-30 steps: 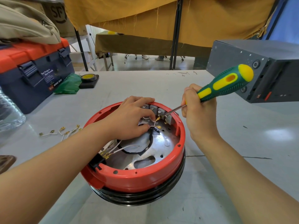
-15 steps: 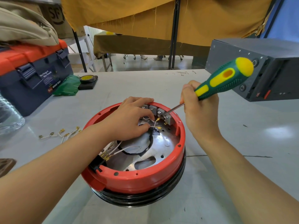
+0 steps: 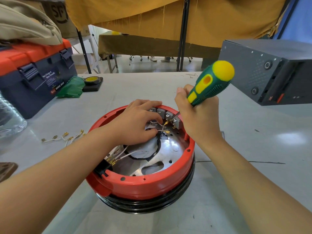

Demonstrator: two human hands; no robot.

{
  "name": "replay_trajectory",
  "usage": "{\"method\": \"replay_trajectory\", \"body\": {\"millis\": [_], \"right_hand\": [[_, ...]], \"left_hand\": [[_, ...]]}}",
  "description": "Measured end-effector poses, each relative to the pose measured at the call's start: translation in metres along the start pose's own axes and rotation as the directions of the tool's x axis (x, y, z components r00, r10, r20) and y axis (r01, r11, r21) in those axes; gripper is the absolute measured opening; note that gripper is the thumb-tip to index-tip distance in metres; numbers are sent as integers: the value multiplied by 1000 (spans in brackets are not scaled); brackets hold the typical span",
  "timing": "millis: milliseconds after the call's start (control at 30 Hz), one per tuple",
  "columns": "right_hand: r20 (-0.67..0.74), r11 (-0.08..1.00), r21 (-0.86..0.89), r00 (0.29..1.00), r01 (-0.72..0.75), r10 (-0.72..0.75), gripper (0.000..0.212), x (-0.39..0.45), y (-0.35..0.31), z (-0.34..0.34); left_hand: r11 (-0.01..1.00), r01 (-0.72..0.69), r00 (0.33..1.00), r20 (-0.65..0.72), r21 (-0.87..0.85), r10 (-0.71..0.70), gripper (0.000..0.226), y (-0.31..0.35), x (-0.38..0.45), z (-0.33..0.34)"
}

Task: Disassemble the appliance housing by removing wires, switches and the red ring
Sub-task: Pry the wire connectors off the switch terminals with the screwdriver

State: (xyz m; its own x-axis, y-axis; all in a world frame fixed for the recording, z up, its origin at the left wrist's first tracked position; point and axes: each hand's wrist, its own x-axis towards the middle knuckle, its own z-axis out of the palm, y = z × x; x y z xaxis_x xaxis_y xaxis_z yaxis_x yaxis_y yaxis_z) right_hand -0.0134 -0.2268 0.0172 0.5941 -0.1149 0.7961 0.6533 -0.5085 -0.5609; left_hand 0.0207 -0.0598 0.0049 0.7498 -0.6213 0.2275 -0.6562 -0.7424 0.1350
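Over on the far left of the counter (image 3: pixel 118 92) sits a navy toolbox (image 3: pixel 33 78) with an orange lid, beige fabric (image 3: pixel 25 26) piled on top. Beside it, a green bag (image 3: pixel 71 87) and a tape roll (image 3: pixel 92 80) on a black block. Far right, a grey metal case (image 3: pixel 270 70). Mustard cloth (image 3: pixel 168 16) hangs behind.

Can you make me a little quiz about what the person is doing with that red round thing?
1. True or false: the right hand holds a screwdriver.
2. Where does the left hand rest? A) on the toolbox B) inside the red ring C) flat on the table
3. Fill in: loose wires lie on the table to the ____ of the red ring.

Key: 1 true. 2 B. 3 left.
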Motion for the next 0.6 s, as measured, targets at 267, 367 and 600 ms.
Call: {"method": "replay_trajectory", "body": {"millis": [267,367,600], "right_hand": [[30,952,154,964,-266,264,35,11,11,-3],[52,900,239,931,-364,362,30,15,15,-3],[49,864,307,913,-399,405,36,15,18,-5]], "left_hand": [[1000,-4,1000,7,-5,4,32,-1,0,1],[1000,-1,1000,4,-11,1,32,-1,0,1],[1000,9,1000,10,-15,-9,33,-1,0,2]]}}
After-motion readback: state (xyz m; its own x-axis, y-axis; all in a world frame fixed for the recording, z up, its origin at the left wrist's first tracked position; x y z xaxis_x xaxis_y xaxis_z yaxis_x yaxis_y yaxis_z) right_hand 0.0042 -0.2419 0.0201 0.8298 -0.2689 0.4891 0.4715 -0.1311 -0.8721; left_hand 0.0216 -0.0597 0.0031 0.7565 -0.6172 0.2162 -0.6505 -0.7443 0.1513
